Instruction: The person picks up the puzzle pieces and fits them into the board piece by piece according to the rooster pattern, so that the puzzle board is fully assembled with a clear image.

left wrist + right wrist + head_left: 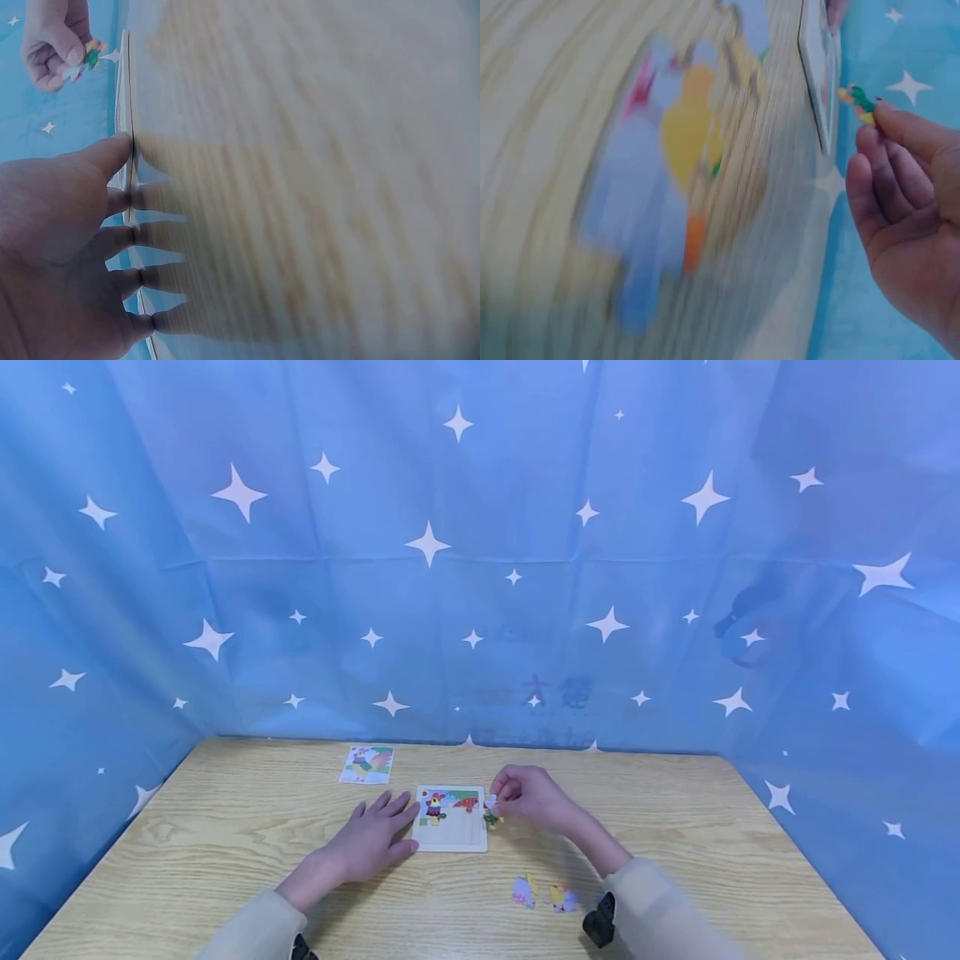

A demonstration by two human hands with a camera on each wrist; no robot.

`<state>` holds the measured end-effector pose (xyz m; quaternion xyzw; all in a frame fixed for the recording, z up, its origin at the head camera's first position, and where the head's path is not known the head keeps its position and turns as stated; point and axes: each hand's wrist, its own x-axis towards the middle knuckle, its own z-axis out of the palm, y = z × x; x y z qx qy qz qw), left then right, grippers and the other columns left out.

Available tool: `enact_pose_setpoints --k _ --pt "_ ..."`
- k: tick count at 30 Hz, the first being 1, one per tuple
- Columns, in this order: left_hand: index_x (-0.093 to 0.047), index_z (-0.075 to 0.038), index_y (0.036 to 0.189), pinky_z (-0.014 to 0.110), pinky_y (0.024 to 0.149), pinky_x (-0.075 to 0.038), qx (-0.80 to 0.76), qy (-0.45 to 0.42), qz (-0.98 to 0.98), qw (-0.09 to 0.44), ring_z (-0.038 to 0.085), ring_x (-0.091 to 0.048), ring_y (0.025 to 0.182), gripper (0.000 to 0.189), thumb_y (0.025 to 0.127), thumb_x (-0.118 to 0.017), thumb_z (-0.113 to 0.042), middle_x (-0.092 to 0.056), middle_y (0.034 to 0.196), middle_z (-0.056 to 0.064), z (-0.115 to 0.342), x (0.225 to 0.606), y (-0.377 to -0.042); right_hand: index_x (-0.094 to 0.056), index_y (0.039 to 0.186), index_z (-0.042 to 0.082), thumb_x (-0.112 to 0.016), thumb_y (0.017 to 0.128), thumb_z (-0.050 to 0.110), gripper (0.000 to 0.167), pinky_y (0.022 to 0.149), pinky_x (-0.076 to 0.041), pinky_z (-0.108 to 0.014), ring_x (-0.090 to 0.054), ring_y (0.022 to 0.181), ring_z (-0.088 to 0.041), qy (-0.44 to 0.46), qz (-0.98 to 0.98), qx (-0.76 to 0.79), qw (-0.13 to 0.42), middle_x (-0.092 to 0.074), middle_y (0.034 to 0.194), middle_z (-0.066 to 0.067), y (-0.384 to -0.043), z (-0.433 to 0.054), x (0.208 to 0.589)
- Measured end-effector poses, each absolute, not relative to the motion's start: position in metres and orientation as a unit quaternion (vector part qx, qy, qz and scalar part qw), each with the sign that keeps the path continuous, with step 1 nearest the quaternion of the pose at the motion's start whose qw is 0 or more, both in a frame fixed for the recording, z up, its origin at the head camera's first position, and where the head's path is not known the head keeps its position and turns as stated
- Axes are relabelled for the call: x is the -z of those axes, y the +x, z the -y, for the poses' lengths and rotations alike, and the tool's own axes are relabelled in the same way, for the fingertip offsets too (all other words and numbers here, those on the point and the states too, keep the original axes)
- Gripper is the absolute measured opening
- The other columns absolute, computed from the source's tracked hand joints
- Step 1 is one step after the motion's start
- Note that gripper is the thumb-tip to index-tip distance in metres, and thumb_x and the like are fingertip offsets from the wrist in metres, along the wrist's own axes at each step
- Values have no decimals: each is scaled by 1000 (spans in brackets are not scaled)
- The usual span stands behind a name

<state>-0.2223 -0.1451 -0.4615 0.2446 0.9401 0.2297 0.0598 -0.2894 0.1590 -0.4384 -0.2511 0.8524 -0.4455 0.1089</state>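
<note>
My right hand (531,795) pinches a jigsaw puzzle piece (860,99) between thumb and fingers, just off the right edge of the puzzle tray (450,848). Green, orange and yellow show on the piece. Several pieces fill the upper part of the tray, with a rooster's head (434,807) at left and a red patterned piece (467,804) at right. Spread out on the table, my left hand (367,842) lies against the tray's left side, thumb and a finger at its edge. In the left wrist view its straight fingertips touch the wooden surface.
Loose puzzle pieces (524,892) lie on the wooden table (247,827) in front of the tray, near the right sleeve, with more pieces (562,898) beside them. A rooster picture card (367,765) lies behind the left hand. A blue star-patterned curtain (480,602) surrounds the table.
</note>
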Motion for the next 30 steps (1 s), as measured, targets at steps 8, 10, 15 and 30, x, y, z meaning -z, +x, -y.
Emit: enact_pose_setpoints --k 8,10,15,30 --pt "-45 0 153 77 110 -19 -224 250 -941 54 53 -25 147 61 105 -59 -35 -34 160 26 144 465 -223 -68 101 2 -78 89 2 16 68 -55 -27 -67 80 -13 -240 -855 448 102 -70 86 0 -293 -133 447" --pt "-45 0 153 77 110 -19 -223 244 -942 60 53 -25 147 61 105 -60 -35 -34 160 26 143 462 -221 -69 102 2 -78 89 2 16 68 -55 -27 -67 80 -12 -244 -854 448 99 -71 85 0 -293 -126 449" --pt "-48 -1 152 76 110 -21 -216 232 -946 60 51 -27 147 61 104 -62 -36 -36 160 24 141 458 -219 -71 103 0 -79 88 1 17 69 -54 -26 -67 79 -12 -256 -845 460 93 -72 85 -1 -295 -111 452" --pt "-48 -1 152 75 110 -22 -216 229 -947 63 51 -26 148 61 104 -61 -36 -36 160 23 142 455 -220 -72 100 4 -80 89 3 14 62 -52 -26 -63 74 -11 -256 -867 419 90 -68 82 4 -298 -93 457"
